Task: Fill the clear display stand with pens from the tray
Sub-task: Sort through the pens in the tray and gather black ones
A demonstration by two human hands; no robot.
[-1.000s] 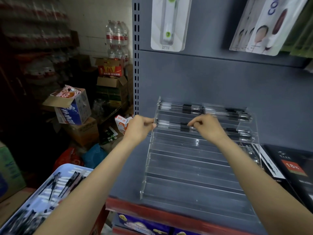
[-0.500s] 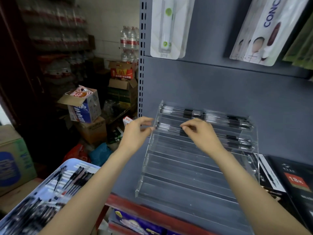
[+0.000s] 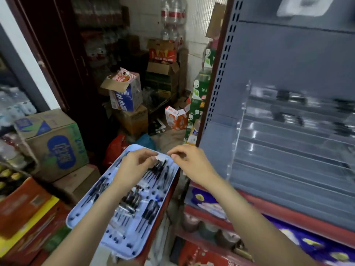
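Stockroom clutter fills the background: cardboard boxes (image 3: 51, 143) stacked at left, shrink-wrapped water bottles (image 3: 172, 14) at the far wall. At right, a grey shelving unit (image 3: 288, 60) carries the clear display stand (image 3: 288, 146) on its red-edged shelf; view blurred there. Upper tiers of the stand hold dark-capped pens (image 3: 284, 96); lower tiers show only clear plastic.

Pale blue tray (image 3: 76, 217) sits left of the shelving, lower in view, scattered with black pens (image 3: 153, 170) lying in loose groups.

Left hand (image 3: 134, 166) is over the far end of the tray, fingers curled down at the pens there; whether it grips one cannot be told. Right hand (image 3: 190, 162) hangs just beside it at the tray's far right corner, thumb and forefinger drawn together; nothing visible between them, motion blur prevents a firm call. Both hands are well apart from the stand.
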